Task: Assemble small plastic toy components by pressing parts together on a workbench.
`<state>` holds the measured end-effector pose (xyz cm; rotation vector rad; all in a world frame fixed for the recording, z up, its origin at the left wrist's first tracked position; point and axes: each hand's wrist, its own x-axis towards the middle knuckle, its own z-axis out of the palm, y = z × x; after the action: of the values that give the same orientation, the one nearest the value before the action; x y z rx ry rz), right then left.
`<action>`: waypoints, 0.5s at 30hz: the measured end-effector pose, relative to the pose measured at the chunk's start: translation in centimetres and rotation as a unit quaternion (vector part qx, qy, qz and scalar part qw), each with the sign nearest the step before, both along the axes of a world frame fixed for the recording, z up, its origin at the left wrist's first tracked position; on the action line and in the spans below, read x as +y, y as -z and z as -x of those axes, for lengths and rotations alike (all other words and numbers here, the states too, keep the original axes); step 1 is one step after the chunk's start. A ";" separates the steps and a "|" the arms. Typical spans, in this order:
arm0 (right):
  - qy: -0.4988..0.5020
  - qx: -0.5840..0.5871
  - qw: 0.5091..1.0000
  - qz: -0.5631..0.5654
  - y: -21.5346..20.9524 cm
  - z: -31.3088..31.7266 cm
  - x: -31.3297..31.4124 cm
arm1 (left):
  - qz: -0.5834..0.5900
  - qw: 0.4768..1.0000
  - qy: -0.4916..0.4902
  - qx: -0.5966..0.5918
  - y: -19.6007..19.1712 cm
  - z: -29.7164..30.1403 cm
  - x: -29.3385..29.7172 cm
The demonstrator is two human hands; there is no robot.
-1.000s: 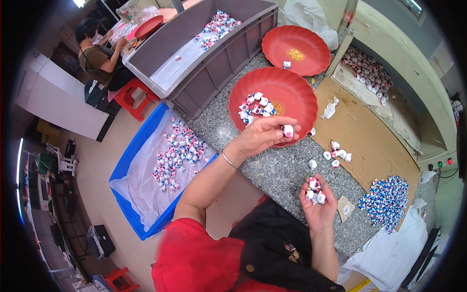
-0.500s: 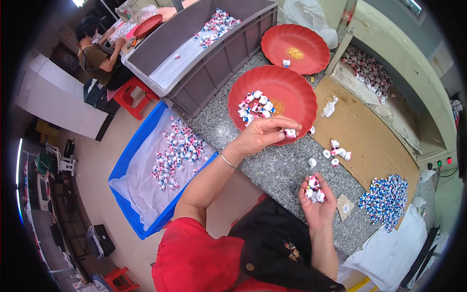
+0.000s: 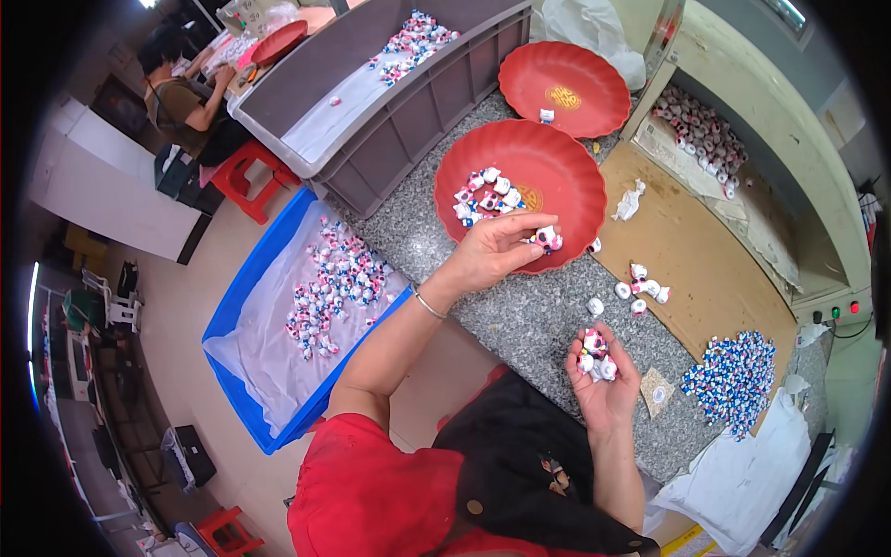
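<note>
My left hand [image 3: 492, 249], with a bracelet at the wrist, pinches a small white figurine [image 3: 548, 239] with pink and blue parts over the near rim of a red scalloped plate [image 3: 557, 172]. On that plate's left side lie several similar figurines [image 3: 483, 197]. My right hand [image 3: 605, 385] is palm up over the speckled counter, its fingers curled around a few white and pink figurines [image 3: 597, 357]. Several loose white heads and figures [image 3: 650, 286] lie between the right hand and the brown board [image 3: 710, 288].
A blue tray [image 3: 243, 278] of figurines is at left, beside a large grey bin [image 3: 408, 130]. Behind stands another red plate [image 3: 594, 84] with one piece. A pile of small blue pieces [image 3: 733, 381] lies at right, below a shelf box [image 3: 780, 213]. One person [image 3: 190, 107] sits far left.
The figurine in my left hand has been raised slightly and turned, so more of it shows. The right hand stays nearly in place, with its figurines shifted a little in the palm.
</note>
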<state>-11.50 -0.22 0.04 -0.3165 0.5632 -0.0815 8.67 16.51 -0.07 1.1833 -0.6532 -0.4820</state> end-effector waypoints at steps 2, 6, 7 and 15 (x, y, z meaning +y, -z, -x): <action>-0.008 -0.013 1.000 0.001 -0.1 -0.2 0.0 | -0.011 1.000 -0.009 0.000 0.0 -0.4 -0.1; -0.029 -0.052 0.998 -0.025 -0.6 -1.7 -0.1 | -0.175 0.949 -0.112 -0.239 -0.7 -3.0 -0.4; -0.029 -0.054 0.998 -0.032 -0.6 -2.4 -0.1 | -0.246 0.912 -0.115 -0.309 -0.5 -3.8 -0.3; -0.059 -0.094 0.994 -0.003 -2.2 -6.6 0.1 | -0.182 0.923 -0.078 -0.330 -4.2 0.2 0.3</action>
<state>-4.89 -0.12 2.24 -0.3309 0.3576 0.0040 8.47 16.80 4.15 1.7626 -1.0629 -0.0497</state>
